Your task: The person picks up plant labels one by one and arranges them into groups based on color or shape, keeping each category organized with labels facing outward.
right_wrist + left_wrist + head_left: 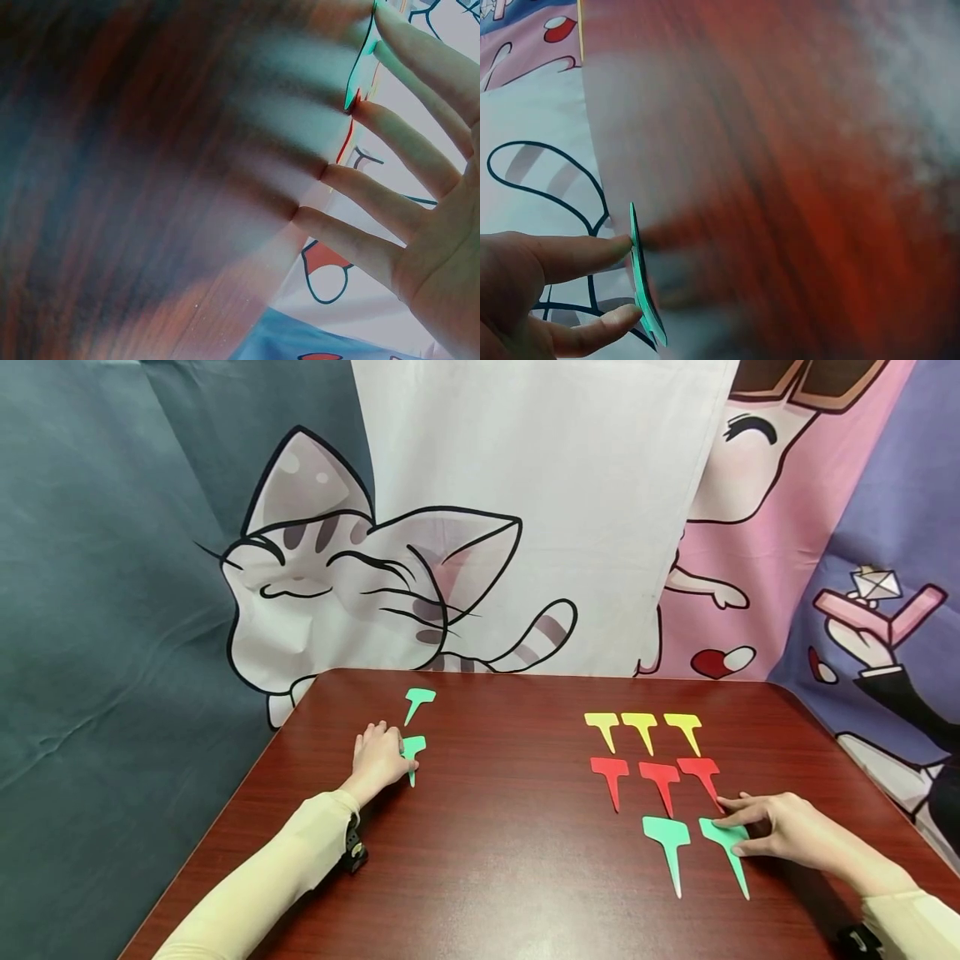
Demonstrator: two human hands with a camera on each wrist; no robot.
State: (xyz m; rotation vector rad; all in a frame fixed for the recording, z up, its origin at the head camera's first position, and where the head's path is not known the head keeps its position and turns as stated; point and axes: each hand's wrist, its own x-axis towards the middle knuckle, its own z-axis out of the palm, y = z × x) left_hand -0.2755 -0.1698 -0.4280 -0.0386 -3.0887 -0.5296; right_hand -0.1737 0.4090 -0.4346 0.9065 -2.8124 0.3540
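Observation:
At the left of the table, a green T-shaped plant label (415, 745) lies under the fingers of my left hand (378, 758). In the left wrist view, two nearly straight fingertips touch that label (641, 281), which shows edge-on. Behind it lies another green plant label (419, 697). My right hand (795, 831) touches a green plant label (726, 835) at the front right with extended fingertips. The right wrist view shows those fingers (390, 142) spread and fairly straight, some tips on the tabletop. Left of that label is one more green plant label (666, 833).
Behind the right-hand green labels lies a row of three red plant labels (660, 774). Three yellow plant labels (640, 723) form the row farther back. All lie on a brown wooden table (510, 827), with a cartoon-printed curtain (540, 460) along its back edge.

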